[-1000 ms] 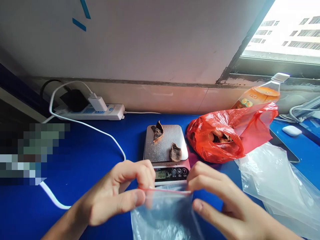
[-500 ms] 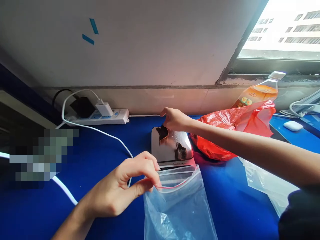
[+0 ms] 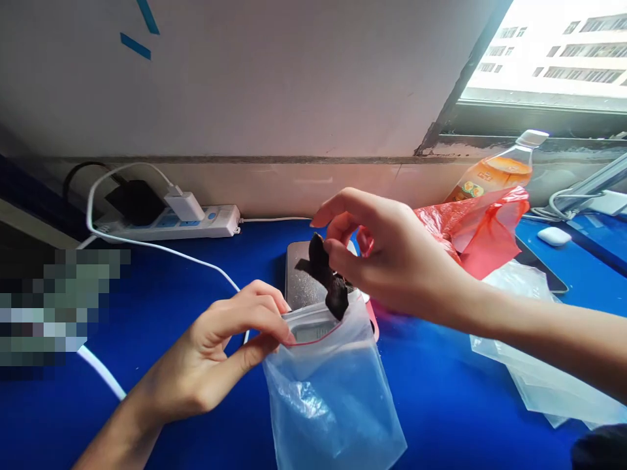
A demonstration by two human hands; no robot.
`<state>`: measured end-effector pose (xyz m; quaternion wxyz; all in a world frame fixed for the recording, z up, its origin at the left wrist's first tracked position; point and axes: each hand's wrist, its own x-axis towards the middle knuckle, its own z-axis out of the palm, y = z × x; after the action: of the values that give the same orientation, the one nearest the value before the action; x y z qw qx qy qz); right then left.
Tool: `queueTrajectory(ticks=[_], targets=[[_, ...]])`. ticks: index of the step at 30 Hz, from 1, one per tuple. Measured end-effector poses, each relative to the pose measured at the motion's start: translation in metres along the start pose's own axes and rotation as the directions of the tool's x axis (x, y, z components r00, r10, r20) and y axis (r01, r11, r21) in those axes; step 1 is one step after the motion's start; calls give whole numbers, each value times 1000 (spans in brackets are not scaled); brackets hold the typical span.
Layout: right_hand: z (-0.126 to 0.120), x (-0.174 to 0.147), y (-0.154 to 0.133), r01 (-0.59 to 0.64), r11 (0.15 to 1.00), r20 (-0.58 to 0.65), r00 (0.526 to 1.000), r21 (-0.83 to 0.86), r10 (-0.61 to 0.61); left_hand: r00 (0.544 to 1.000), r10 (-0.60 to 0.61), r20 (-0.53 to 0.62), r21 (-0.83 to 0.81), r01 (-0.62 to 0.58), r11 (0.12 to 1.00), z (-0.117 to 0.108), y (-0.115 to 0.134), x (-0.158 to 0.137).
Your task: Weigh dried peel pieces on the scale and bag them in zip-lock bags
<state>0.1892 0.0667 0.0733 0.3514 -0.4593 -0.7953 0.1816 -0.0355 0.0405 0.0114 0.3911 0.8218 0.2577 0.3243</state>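
Note:
My left hand [image 3: 230,346] pinches the rim of a clear zip-lock bag [image 3: 333,405] with a red seal line, holding its mouth apart. A dark brown, dried-looking, irregular piece [image 3: 321,261] hangs from the fingertips of my right hand [image 3: 392,248]; its lower end is at the bag's mouth. I cannot tell whether it is one piece or two. Behind the bag lies a flat device with a shiny metal top, like a small scale [image 3: 298,290], with crumbs on it, partly hidden by the bag and my right hand.
A red plastic bag [image 3: 490,228] and an orange drink bottle [image 3: 504,171] stand behind my right arm. More clear bags [image 3: 533,365] lie at right, near a white earbud case [image 3: 554,236]. A power strip [image 3: 225,222] with chargers and a white cable [image 3: 196,251] occupy the left.
My right hand has lifted dark dried material off the metal top and brought it toward me, to the bag's mouth. My left hand keeps its pinch on the bag. The view has shifted slightly.

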Motion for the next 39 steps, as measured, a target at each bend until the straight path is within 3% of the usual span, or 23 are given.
queueTrajectory(ticks=[3,8,11,14,17,20,27,31,34,39], targets=[[0,-18,-9,51,996,-1,999,-76,-52,1000,8,24,20,-8,1000,3,0,1],[-9,-27,1,126,987,135,984,-98,-112,998,63,-26,-5,-63,998,2,0,-1],[-11,-23,23,46,990,118,993,-132,-30,995,95,-38,4,-95,996,-2,-1,-2],[-1,-19,47,-73,979,255,959,-189,121,994,110,-23,30,-110,994,-4,1,-3],[12,-18,57,-69,973,394,906,-222,154,992,129,-10,96,-127,987,-5,5,-4],[17,-18,56,-56,975,444,884,-213,147,988,154,-32,161,-147,976,-5,9,-4],[13,-22,55,9,995,468,883,-102,40,993,88,-84,173,-72,982,-5,10,-3],[23,-28,61,134,981,434,899,-143,-59,990,73,-119,175,-51,983,-10,6,-5],[19,-25,61,125,982,424,904,-139,-55,993,72,-96,154,-57,986,-10,6,-5],[-14,-8,35,18,999,180,984,-34,-12,997,61,-40,128,-55,990,-2,8,-2]])
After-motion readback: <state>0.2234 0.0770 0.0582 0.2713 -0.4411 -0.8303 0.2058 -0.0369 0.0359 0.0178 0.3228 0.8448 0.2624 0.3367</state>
